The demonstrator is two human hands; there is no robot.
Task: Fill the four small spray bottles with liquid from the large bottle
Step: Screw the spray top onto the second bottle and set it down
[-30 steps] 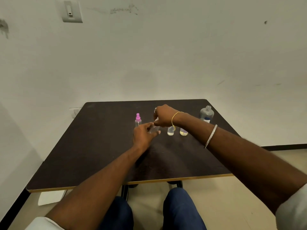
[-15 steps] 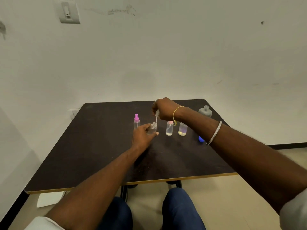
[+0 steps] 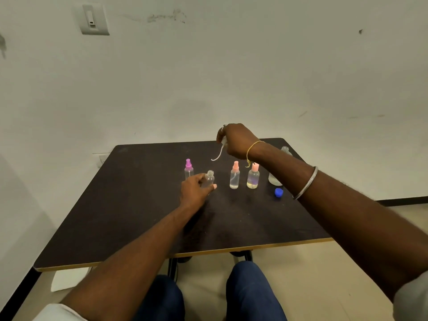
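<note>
Uncapped spray bottle (image 3: 209, 179): upright on the table (image 3: 129, 205), clear, open neck up, second from the left in the row; I cannot tell whether it holds liquid.
Left hand (image 3: 195, 189): fingers and thumb curled round the lower body of the uncapped spray bottle, gripping it from the near side.
Right hand (image 3: 236, 140): raised above the row, fingers closed on the spray head.
Spray head (image 3: 222, 142): mostly hidden in the fingers.
Dip tube (image 3: 217, 156): white, hanging from the spray head and curving down to the left (its tip is in the air, apart from the open neck).
Purple-capped bottle (image 3: 188, 169): capped, upright, just behind the left hand.
Left pink-capped bottle (image 3: 234, 177): capped, upright, clear liquid in it.
Right pink-capped bottle (image 3: 253, 178): capped, just beside the other, yellowish liquid at the bottom.
Large bottle (image 3: 274, 179): at the right end of the row, neck open, its middle hidden behind the right forearm.
Blue cap (image 3: 278, 192): on the table, just in front of the large bottle.
Bangle (image 3: 305, 183): metal, on the right forearm.
Yellow thread (image 3: 252, 147): round the right wrist.
</note>
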